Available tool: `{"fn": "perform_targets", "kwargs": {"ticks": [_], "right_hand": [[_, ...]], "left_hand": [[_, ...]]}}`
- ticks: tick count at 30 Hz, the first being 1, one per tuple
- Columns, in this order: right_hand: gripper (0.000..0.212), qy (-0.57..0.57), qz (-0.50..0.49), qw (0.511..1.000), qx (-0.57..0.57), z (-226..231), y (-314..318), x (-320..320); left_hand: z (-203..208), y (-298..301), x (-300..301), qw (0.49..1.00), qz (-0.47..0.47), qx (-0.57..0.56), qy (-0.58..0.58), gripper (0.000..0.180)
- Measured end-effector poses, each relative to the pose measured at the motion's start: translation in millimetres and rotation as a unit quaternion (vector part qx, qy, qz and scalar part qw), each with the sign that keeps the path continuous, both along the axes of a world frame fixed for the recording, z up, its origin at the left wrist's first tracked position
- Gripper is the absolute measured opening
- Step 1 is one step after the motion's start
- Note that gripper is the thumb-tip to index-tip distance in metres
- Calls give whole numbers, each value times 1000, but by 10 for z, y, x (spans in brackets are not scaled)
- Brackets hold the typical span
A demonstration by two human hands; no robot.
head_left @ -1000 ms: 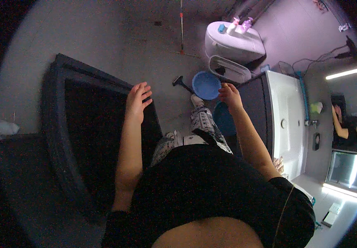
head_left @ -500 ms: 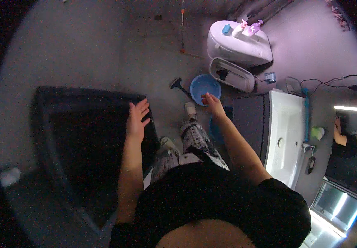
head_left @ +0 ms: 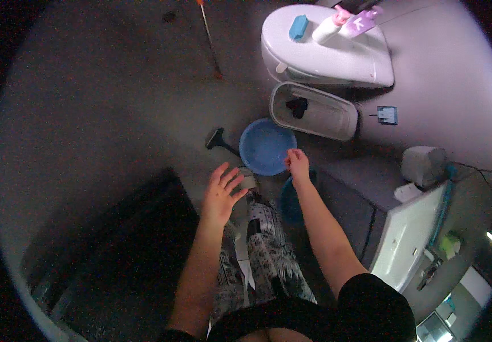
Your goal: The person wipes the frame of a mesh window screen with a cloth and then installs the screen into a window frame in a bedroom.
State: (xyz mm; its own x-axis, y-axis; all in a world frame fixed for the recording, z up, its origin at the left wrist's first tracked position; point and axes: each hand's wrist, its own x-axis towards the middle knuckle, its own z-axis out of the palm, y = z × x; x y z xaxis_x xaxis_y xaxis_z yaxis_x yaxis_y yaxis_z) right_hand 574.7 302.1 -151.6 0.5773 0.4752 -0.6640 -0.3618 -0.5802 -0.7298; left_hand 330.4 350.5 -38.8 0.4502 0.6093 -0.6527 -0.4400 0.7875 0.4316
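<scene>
My left hand [head_left: 221, 194] is held out over the floor with its fingers spread, and nothing is in it. My right hand [head_left: 297, 164] has its fingers curled in; no object shows in them. It hovers in front of the right rim of a round blue basin [head_left: 266, 142] on the floor, apparently above it. Left of the basin lies a dark brush or squeegee [head_left: 216, 139] with a flat head, its handle reaching toward the basin. Under my right wrist a teal tub [head_left: 291, 200] shows in part, half hidden by my forearm.
An oblong pale tub [head_left: 328, 118] holding a dark cloth [head_left: 297, 107] stands behind the basin. Beyond are a white toilet [head_left: 326, 54] with two pump bottles [head_left: 343, 25] and a blue item [head_left: 299, 27] on its lid. A white sink [head_left: 400, 245] is right; a large dark panel [head_left: 114, 251] left.
The view has moved closer to the toilet, basin and tub. My left hand has come inward, nearer my right, and still has spread fingers. My right hand's fingers remain curled.
</scene>
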Motion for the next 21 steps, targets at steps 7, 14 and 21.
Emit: {"fn": "perform_targets", "kwargs": {"ticks": [7,14,21], "right_hand": [[28,-404,108,907,-55,-2032,461,1064],[38,-510,431,725,-173,-3375,764,1744],[32,-374,519,737,-216,-3738,1236,2309]], "left_hand": [[-1368,522,677,999,-31,-35,-4,63],[-2677,665,749,995,61,-36,-68,65],[-3412,926,941,990,65,-59,-106,61]]}}
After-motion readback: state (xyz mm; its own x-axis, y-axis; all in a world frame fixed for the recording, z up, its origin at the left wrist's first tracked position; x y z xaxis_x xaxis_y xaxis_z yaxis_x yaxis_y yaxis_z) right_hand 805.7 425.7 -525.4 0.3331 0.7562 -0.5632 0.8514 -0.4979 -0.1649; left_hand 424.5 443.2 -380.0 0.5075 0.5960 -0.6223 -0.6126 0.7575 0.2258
